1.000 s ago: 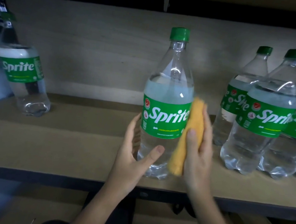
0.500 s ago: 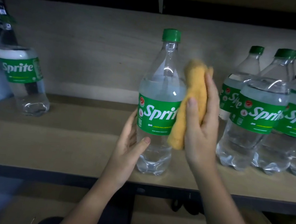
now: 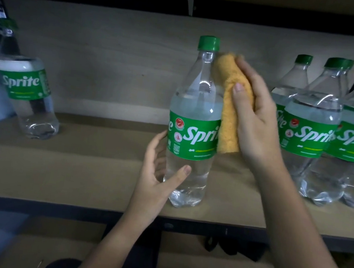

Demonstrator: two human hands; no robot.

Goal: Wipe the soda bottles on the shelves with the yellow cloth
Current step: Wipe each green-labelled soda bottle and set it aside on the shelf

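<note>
Yellow cloth [image 3: 231,109], bunched into a thick roll, lies against the right side of the middle Sprite bottle [image 3: 194,122], from the neck down past the top of the green label. The right hand [image 3: 256,119] grips the cloth, thumb curled over its front and fingers wrapped round behind. The left hand [image 3: 157,176] holds the bottle low down, below the label, thumb across the clear front and fingers curved round the left side. The bottle stands upright near the front edge of the wooden shelf [image 3: 76,176], about midway along it. A lone bottle [image 3: 26,89] stands toward the shelf's left end, and a cluster of bottles [image 3: 320,134] crowds the right end.
</note>
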